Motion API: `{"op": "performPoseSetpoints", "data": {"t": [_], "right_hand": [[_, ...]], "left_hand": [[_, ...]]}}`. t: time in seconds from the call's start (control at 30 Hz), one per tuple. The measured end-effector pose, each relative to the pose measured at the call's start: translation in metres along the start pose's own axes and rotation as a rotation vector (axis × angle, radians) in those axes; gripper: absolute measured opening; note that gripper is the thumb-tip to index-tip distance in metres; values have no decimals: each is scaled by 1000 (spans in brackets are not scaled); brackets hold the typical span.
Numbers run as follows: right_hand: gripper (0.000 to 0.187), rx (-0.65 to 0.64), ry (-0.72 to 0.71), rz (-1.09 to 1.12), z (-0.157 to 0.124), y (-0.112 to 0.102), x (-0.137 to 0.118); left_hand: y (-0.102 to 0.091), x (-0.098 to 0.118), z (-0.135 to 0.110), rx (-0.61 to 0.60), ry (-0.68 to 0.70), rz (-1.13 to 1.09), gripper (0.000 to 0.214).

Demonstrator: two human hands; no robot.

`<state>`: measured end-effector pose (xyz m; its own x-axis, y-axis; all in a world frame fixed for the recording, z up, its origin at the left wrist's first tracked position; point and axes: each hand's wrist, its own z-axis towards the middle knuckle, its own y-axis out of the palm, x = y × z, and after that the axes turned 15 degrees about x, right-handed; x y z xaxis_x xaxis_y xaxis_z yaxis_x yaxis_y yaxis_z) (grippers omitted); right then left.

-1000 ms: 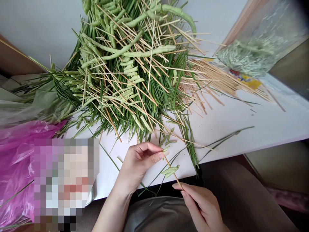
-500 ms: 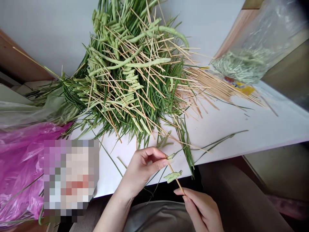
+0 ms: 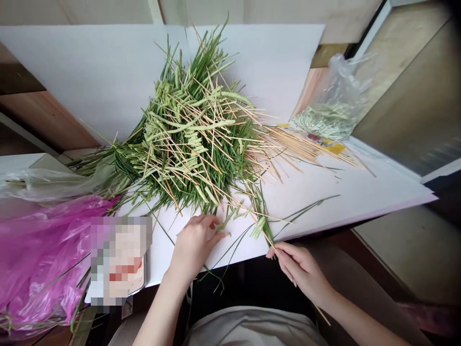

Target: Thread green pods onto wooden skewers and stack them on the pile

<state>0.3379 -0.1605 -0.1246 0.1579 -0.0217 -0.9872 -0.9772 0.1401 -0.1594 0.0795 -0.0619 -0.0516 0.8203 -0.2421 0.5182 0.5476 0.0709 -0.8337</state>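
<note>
My right hand [image 3: 298,266] pinches a thin bamboo skewer [image 3: 268,239] that carries a few green bean pieces [image 3: 258,228] near its far end. My left hand [image 3: 194,242] rests on the white table [image 3: 360,192] with its fingers curled at the near edge of a big heap of green chives, bean pods and loose skewers [image 3: 194,144]. What the fingertips pinch is too small to make out.
A bundle of bare skewers [image 3: 306,146] lies right of the heap. Behind it stands a clear plastic bag of cut beans [image 3: 331,115]. A pink plastic bag [image 3: 39,254] fills the left side, with a blurred flat object [image 3: 118,259] beside it. The table's front edge runs just before my hands.
The view has pulled back and tilted up. My left hand let go of the skewer tip and moved down to the heap's edge. My right hand carried the skewer up toward the table.
</note>
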Motion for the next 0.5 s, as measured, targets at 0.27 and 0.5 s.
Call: {"op": "performPoseSetpoints", "data": {"t": [0.27, 0.5], "right_hand": [[50, -79, -47, 85, 12, 12, 9], [49, -72, -63, 96, 13, 10, 14]], "left_hand": [[-3, 2, 3, -48, -6, 63, 7], [-5, -3, 6, -68, -15, 39, 10]]}}
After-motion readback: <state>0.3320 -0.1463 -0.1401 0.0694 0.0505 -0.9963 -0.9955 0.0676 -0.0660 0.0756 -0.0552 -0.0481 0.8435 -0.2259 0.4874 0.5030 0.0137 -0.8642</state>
